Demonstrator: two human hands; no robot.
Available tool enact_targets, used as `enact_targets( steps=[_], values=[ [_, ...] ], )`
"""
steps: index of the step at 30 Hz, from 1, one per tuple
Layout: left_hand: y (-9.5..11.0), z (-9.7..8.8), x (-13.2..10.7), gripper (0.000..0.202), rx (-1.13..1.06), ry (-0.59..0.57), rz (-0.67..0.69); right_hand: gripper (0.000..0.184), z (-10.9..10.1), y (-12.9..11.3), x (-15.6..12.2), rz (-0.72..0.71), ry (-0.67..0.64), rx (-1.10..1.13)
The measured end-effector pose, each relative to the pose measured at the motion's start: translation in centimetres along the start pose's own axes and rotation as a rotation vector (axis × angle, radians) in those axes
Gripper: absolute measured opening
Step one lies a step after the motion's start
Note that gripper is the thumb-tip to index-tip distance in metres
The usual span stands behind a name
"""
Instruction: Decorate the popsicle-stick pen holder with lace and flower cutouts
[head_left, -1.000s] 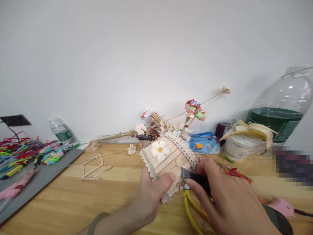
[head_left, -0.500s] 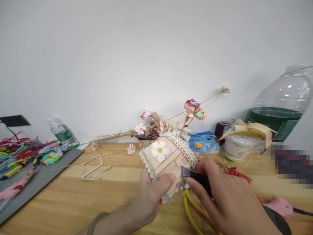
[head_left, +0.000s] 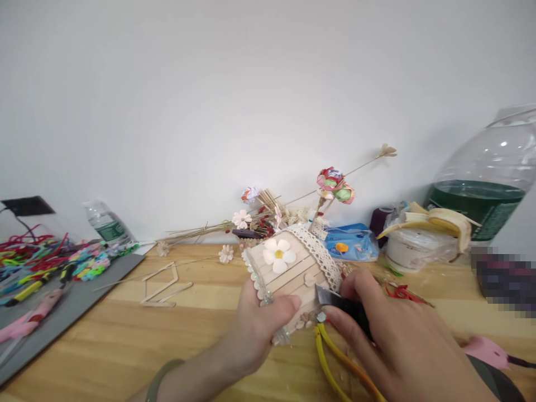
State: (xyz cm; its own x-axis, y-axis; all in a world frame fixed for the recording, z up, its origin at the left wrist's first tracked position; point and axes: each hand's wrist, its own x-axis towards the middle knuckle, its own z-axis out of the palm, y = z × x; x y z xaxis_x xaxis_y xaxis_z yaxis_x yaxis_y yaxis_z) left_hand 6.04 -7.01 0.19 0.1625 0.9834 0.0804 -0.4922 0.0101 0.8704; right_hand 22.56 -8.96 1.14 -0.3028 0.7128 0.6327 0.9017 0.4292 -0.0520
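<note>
My left hand (head_left: 266, 329) grips a cup made of wooden craft sticks (head_left: 285, 282), lying tilted on its side above the table. A white flower with a yellow centre (head_left: 279, 255) sits on its wall, and crocheted lace (head_left: 323, 251) runs round one end. Scalloped, glittery trim lines the other end. In my right hand (head_left: 397, 329) is a utility knife (head_left: 349, 308), its blade pointing left at the stick wall, close to a small pale wooden piece (head_left: 310, 279). Whether the blade touches it, I cannot tell. Yellow-handled pliers (head_left: 321, 354) lie beneath.
Dried and paper flowers (head_left: 268, 215) lie behind the cup, beside a blue packet (head_left: 352, 243). A banana peel (head_left: 444, 220) rests on a wrapped tub near a big bottle (head_left: 486, 184). At right is a pink glue gun (head_left: 488, 352); bent sticks (head_left: 161, 290) and a grey mat (head_left: 90, 301) are left.
The cup has shifted and turned slightly in my left hand. The knife in my right hand has moved a little right and down, its blade still by the stick wall.
</note>
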Motion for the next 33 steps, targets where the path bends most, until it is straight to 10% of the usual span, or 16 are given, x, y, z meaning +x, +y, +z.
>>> enact_targets(
  steps=[27, 33],
  values=[
    [-0.6, 1.3, -0.7, 0.053, -0.135, 0.053, -0.001, 0.02, 0.4, -0.4, 0.2, 0.062, 0.083, 0.006],
    [-0.2, 1.0, -0.7, 0.057, -0.102, 0.08, 0.001, 0.016, -0.3, 0.1, -0.1, 0.129, -0.078, 0.37]
  ],
)
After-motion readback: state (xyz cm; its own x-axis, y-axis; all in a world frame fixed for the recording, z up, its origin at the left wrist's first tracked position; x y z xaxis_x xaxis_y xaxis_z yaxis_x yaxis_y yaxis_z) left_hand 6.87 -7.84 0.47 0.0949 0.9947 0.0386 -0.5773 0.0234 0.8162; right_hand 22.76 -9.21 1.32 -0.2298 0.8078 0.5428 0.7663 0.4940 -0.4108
